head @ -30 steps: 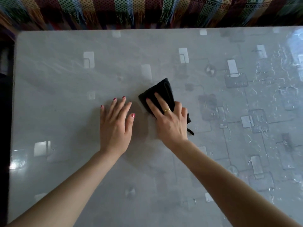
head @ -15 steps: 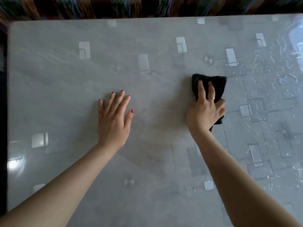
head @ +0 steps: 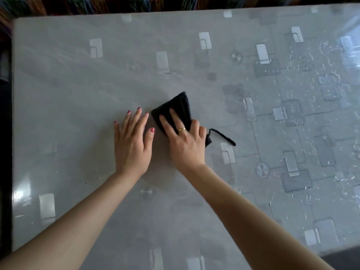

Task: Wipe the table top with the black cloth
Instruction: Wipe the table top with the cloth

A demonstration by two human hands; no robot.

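Note:
The black cloth (head: 179, 104) lies folded on the glossy grey table top (head: 78, 84), near its middle. My right hand (head: 187, 147) is on the cloth: two fingers lie straight across it and the outer fingers curl over its right edge. A thin black cord (head: 222, 136) trails from the cloth to the right of that hand. My left hand (head: 132, 145) rests flat on the bare table with fingers spread, just left of the cloth, its thumb almost touching the cloth's edge.
A colourful fringed fabric (head: 116, 4) runs along the table's far edge. Beyond the left edge is a dark gap (head: 5, 133). The right side of the table shows streaks and droplets (head: 321, 65). The near right corner (head: 341, 258) drops to dark floor.
My right hand swept the cloth out to the right and has now brought it back left, next to my left hand. The left hand has stayed flat in place.

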